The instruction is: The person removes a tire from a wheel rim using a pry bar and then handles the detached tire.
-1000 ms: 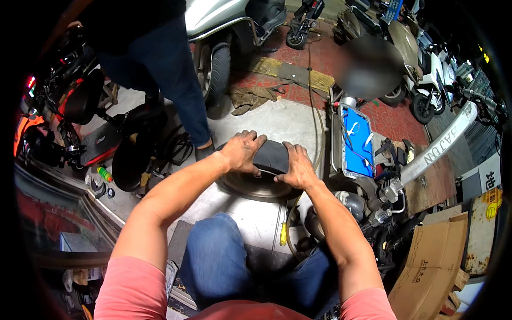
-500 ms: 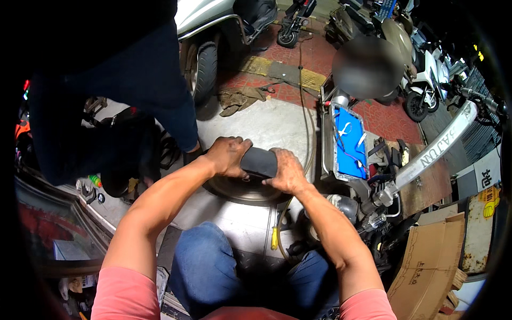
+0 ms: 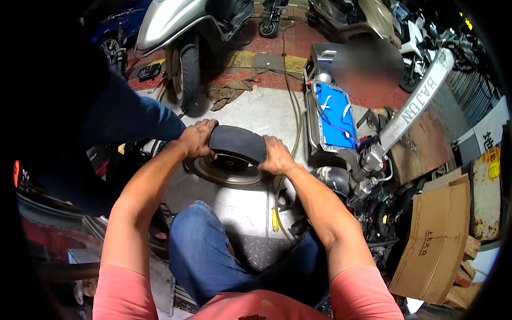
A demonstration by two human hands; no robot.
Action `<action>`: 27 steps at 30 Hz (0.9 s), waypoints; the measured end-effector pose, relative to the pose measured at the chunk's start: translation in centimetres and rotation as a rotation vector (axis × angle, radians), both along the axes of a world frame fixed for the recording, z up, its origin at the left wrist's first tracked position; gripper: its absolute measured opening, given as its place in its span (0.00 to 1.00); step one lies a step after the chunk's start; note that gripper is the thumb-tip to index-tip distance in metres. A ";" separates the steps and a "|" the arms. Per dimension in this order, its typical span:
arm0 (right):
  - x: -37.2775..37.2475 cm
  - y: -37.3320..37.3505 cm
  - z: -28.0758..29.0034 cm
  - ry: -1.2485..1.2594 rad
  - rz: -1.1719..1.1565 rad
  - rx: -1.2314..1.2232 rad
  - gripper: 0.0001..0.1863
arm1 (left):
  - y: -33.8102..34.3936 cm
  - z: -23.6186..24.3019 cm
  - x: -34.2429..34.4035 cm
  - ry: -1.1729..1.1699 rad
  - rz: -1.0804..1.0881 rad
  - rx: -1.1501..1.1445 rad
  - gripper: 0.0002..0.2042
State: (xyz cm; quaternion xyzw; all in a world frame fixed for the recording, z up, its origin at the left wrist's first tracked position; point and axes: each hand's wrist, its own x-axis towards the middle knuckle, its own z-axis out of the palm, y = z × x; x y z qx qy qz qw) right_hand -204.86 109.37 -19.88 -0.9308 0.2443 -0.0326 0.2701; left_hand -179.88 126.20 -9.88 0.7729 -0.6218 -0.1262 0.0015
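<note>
A black tyre (image 3: pixel 237 141) shows its smooth, wide tread on the far side of a metal wheel rim (image 3: pixel 213 174), over the pale floor before my knees. My left hand (image 3: pixel 198 140) is closed round the tyre's left part, fingers curled over its edge. On the opposite side my right hand (image 3: pixel 278 156) grips the tyre with its thumb near the rim. Both arms reach forward, and the tyre stands tilted between the hands. A yellow-handled screwdriver (image 3: pixel 275 219) lies on the floor, nearer to me than my right hand.
Beyond the wheel stands a silver scooter (image 3: pixel 173 24); a crumpled brown cloth (image 3: pixel 228 94) lies by its tyre. A hose (image 3: pixel 294 106) runs along the floor. On the right are a frame holding a blue battery pack (image 3: pixel 337 114) and a cardboard box (image 3: pixel 429 240). A person's dark trouser leg (image 3: pixel 130 114) is at left.
The tyre now shows more tread and rim, and my hands are farther apart on it. My view has shifted, and the person's leg at left appears in a different place.
</note>
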 end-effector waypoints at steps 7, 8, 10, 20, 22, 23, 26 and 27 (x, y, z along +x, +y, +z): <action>4.4 4.5 6.0 -0.132 0.124 -0.323 0.51 | -1.6 -0.5 -2.9 0.075 -0.248 -0.131 0.54; 4.9 4.6 5.8 -0.064 0.114 -0.381 0.52 | -1.8 -1.5 -3.2 0.069 -0.220 -0.164 0.54; 4.3 2.9 4.9 -0.141 0.155 -0.407 0.50 | -1.7 -1.2 -2.8 0.052 -0.225 -0.074 0.58; 4.3 -0.3 7.3 0.107 0.133 -0.182 0.58 | -4.0 -2.1 -2.0 0.168 -0.205 -0.112 0.49; 4.8 -0.7 7.2 0.100 0.126 -0.169 0.54 | -4.4 -2.3 -1.7 0.172 -0.203 -0.127 0.47; 5.1 -0.6 7.2 0.096 0.119 -0.159 0.53 | -4.4 -2.3 -1.4 0.176 -0.200 -0.134 0.46; 6.2 -0.5 7.6 0.119 0.122 -0.114 0.49 | -4.2 -2.5 -0.7 0.183 -0.183 -0.133 0.44; 6.2 -0.4 7.6 0.095 0.119 -0.131 0.47 | -4.1 -2.5 -0.5 0.182 -0.175 -0.133 0.44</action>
